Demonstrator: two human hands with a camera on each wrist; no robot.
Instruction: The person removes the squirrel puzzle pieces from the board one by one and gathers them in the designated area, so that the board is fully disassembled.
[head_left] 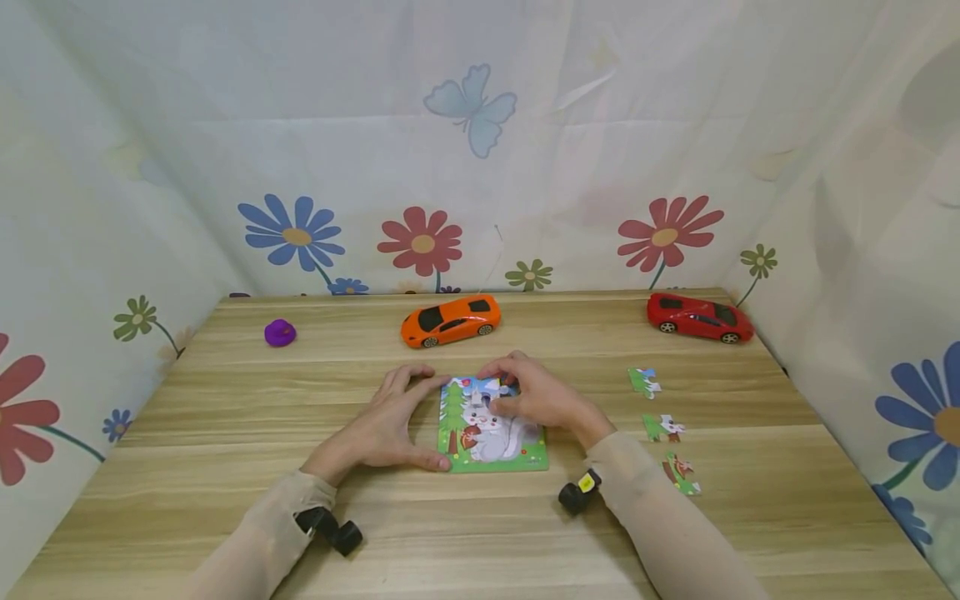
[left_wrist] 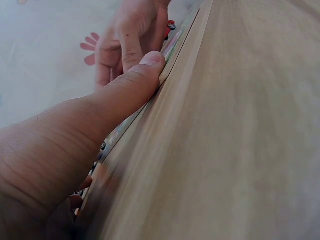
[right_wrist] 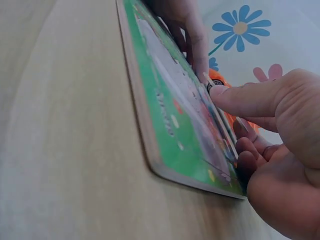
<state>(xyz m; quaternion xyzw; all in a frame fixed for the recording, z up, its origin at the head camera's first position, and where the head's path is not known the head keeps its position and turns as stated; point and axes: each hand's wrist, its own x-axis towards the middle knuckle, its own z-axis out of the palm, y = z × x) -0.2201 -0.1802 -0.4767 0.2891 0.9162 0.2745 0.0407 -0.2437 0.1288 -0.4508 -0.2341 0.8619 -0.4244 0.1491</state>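
Note:
A jigsaw puzzle board (head_left: 498, 443) with a squirrel, a green tree and grass lies flat in front of me. My left hand (head_left: 381, 427) spreads along its left side, the thumb (left_wrist: 150, 62) pressing at the lower left corner and a fingertip reaching the upper left one. Over the upper right part, my right hand (head_left: 536, 396) pinches a puzzle piece (right_wrist: 226, 126) between thumb and fingers, low over the board. The right fingers hide much of that piece and the picture's upper right.
Three loose puzzle pieces lie right of the board: an upper one (head_left: 642, 382), a middle one (head_left: 663, 428) and a lower one (head_left: 681, 475). Along the back stand a purple toy duck (head_left: 281, 333), an orange toy car (head_left: 452, 321) and a red toy car (head_left: 699, 317).

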